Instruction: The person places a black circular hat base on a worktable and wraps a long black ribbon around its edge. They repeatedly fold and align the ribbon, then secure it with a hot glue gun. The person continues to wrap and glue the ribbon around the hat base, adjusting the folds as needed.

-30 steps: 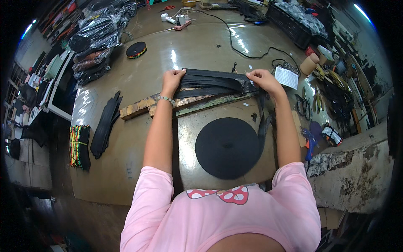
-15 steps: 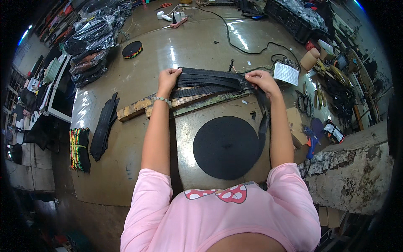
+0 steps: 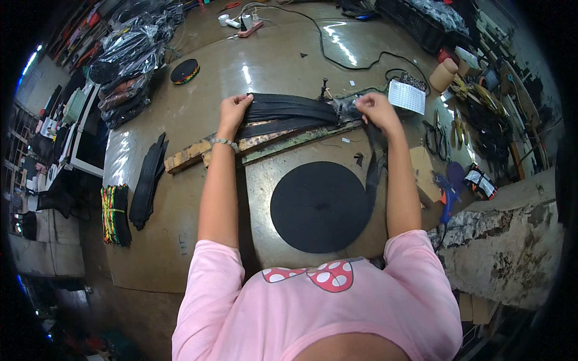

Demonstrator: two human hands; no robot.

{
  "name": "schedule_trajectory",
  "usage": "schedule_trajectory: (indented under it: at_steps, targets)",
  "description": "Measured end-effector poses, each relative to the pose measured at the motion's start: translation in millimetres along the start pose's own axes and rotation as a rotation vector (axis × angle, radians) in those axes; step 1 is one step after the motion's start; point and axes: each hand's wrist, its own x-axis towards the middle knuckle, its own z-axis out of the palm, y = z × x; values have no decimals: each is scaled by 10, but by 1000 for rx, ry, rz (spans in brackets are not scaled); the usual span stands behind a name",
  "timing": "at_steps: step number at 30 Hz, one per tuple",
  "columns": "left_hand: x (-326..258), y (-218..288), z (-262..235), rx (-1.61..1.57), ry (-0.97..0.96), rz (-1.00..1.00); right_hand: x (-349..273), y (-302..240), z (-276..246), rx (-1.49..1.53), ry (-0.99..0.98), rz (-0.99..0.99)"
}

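Observation:
Several black webbing strips (image 3: 289,110) lie side by side across a long wooden bar (image 3: 186,156) with worn, stained sides. My left hand (image 3: 233,114) is closed in a pinch on their left end. Just past their right end, beside a small dark upright fitting (image 3: 325,87), my right hand (image 3: 378,112) is closed with thumb and fingertips together. From under it a black webbing strap (image 3: 374,156) runs down to a large flat roll of black webbing (image 3: 319,207) on the table. The fingers partly hide the strap's upper end.
Left on the table lie a stack of black strips (image 3: 148,183) and a banded multicolour bundle (image 3: 114,213). Plastic-wrapped goods (image 3: 129,66) rise behind them. At right are a white gridded sheet (image 3: 406,97), scissors (image 3: 435,139), a blue glue gun (image 3: 447,198) and a thread cone (image 3: 444,74). A cable (image 3: 325,51) crosses the back.
My right hand has shifted slightly away from the strips' right end, leaving a small gap there. My left hand still pinches their left end. The whole view has moved a little.

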Motion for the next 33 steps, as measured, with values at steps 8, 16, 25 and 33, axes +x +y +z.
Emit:
schedule_trajectory:
  at_steps: [8,16,25,33]
  targets:
    - [-522,728,-43,584,462,531,-524,-813,-172,430,-154,-364]
    - [-1256,1704,433,-589,-418,-121,-1011,-1209,557,-147,245,-969]
    - [-984,1907,33,-564,-373,13,-1032,-1214,477,166,-30,-628]
    - [-359,1411,-414,-414,-142,66,-762,-996,-211,376,-543,-126]
